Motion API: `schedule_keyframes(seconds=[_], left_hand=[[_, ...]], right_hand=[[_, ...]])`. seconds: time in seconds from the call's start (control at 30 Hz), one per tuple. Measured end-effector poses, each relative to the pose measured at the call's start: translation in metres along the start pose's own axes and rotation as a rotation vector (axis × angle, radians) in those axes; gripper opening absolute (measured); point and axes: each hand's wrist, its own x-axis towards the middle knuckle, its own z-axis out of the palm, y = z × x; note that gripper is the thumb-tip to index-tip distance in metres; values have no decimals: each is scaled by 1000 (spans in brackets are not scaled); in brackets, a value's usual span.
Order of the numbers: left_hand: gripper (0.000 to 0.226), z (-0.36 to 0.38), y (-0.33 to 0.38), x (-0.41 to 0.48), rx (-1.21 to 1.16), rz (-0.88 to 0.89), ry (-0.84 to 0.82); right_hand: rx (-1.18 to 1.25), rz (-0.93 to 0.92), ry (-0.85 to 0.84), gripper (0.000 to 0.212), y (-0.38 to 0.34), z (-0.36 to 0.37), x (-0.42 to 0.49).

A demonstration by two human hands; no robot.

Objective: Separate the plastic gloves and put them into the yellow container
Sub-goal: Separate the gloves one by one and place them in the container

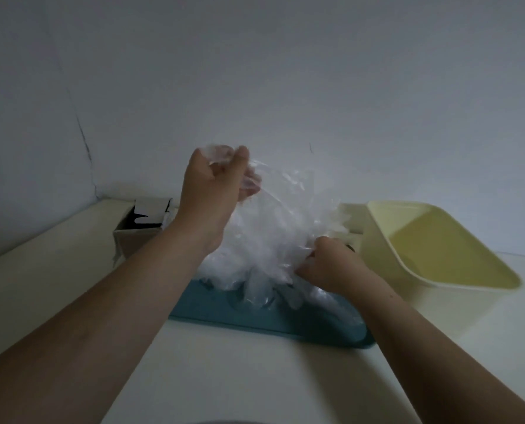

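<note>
**A:** Gloves, where do they lie?

**B:** The plastic gloves (273, 240) are one crumpled clear heap in a blue tray (255, 316), which sits mid-table, towards the far edge of the table (239, 377). The heap rises well above the tray's rim, and part of it is lifted higher.

**A:** Lifted by which hand?

**B:** The left hand (212, 191). It is raised above the heap, with fingers and thumb curled together and pinching a wad of clear film at the top. The film trails down from that pinch into the rest of the heap.

**A:** And the right?

**B:** The right hand (331, 264) is low, at the right side of the heap, just over the tray. Its fingers are curled into the plastic and grip a bunch of it. I cannot tell how many gloves either hand holds.

**A:** Where is the yellow container?

**B:** The yellow container (380, 264) stands just beside the tray on its right, towards the table's right edge, with its open side up. The right hand is near its left wall but apart from it.

**A:** Anything else?

**B:** An opened cardboard box (132, 240) stands by the far left corner, against the pale wall (285, 71).
</note>
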Motion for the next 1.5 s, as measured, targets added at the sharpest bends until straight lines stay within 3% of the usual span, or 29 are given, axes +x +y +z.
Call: schedule_keyframes(seconds=[0.1,0.17,0.23,0.33,0.43,0.57,0.67,0.8,0.97,1.13,1.23,1.33,1.43,1.5], left_hand=[[56,-14,-12,-9,212,-110,-171],[43,-20,-23,-16,398,-138,-179],[20,-21,-28,-17,413,-130,-129],[5,-19,-22,-9,388,-70,-53],[7,-15,-6,3,332,58,58],[11,-10,12,11,202,129,116],[10,-9,15,10,173,138,160],[9,-6,13,4,175,135,128],[6,-3,17,-3,39,64,-97],[4,-2,9,-1,-97,-57,-279],[8,2,2,-3,23,-88,-249],[10,-12,-10,-3,216,-108,-127],[9,-25,-17,-12,596,151,97],[3,-18,-13,-34,658,336,2]], right_hand=[[119,-154,-48,40,-12,-19,-11],[128,-243,-145,53,-18,-33,-22],[202,-241,-164,65,-18,-43,-30],[417,-138,140,87,-16,-52,-37],[459,-109,451,85,-15,-54,-36],[234,-60,250,128,-15,-57,-33],[421,-124,313,147,-23,-71,-46],[676,-205,341,131,-40,-84,-46],[932,-124,261,114,-40,-88,-8],[1185,-324,93,24,-28,-104,6],[1351,-171,242,19,-30,-106,12],[1270,19,499,18,-18,-115,13],[1134,16,622,19,-3,-115,12],[1064,-2,602,19,1,-110,12]])
